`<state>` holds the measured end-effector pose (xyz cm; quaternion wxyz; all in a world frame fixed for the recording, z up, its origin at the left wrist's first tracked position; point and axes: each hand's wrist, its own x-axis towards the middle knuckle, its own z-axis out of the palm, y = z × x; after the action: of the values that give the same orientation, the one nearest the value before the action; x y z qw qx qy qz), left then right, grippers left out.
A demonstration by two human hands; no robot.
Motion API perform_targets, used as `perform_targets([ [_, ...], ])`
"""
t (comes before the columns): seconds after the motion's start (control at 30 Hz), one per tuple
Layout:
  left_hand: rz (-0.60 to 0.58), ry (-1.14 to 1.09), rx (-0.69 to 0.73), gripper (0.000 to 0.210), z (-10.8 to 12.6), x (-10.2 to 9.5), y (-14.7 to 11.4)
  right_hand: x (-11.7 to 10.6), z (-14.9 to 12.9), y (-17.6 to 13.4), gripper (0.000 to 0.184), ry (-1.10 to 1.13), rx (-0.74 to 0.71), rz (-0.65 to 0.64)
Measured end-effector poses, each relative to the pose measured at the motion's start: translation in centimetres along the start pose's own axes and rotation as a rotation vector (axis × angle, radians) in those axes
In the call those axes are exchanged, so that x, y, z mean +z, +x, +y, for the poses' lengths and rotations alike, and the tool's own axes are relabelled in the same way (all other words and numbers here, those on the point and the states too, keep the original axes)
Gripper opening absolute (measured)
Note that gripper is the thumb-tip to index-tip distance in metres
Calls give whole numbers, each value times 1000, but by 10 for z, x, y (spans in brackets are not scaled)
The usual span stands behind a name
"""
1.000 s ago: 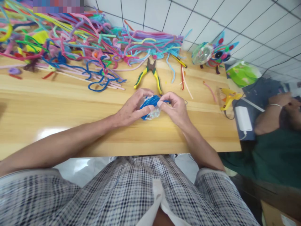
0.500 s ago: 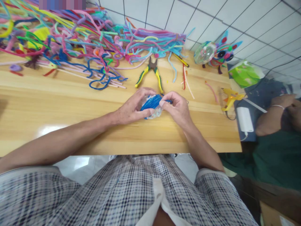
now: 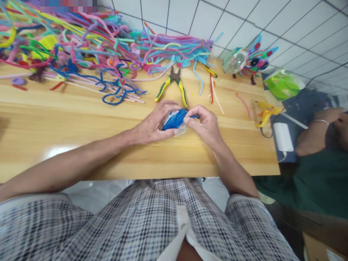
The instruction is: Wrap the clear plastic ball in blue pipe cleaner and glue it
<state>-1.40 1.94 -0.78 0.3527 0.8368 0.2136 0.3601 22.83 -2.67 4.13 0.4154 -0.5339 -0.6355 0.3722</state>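
Observation:
Close in front of me on the wooden table, my left hand (image 3: 153,125) is wrapped round a clear, crinkled plastic piece (image 3: 181,131) partly covered by blue pipe cleaner (image 3: 174,120). Its exact kind is hard to make out. Thumb and fingers grip it from the left side. From the right, my right hand (image 3: 203,123) pinches the blue pipe cleaner between thumb and forefinger, and a short blue end sticks out past the fingertips. Just beyond my hands lie yellow-and-green pliers (image 3: 174,85) with their handles spread.
A heap of coloured pipe cleaners (image 3: 89,47) runs along the wall. A decorated figure (image 3: 257,61) stands at the back right, by a green packet (image 3: 284,85). A yellow glue gun (image 3: 266,112) lies at the right edge, near a white box (image 3: 282,137) and another person's arm (image 3: 312,136).
The blue-wrapped piece is turned slightly in my left hand, and its left thumb has shifted a little. My right hand keeps its pinch. The view has moved slightly.

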Motion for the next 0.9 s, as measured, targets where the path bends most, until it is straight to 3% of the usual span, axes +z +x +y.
perform_targets([
  [0.37,46,-18,64,69,-5,3,-3,-12,17,6,28,101,5,-124],
  [0.57,-83,-7,53,78,-4,-8,0,-16,13,14,43,93,3,-183],
  [0.67,-93,-39,-3,70,5,-13,5,-14,6,14,42,88,-10,-189],
  [0.9,14,-174,-262,55,15,-5,11,-10,-1,16,26,66,-75,-211],
])
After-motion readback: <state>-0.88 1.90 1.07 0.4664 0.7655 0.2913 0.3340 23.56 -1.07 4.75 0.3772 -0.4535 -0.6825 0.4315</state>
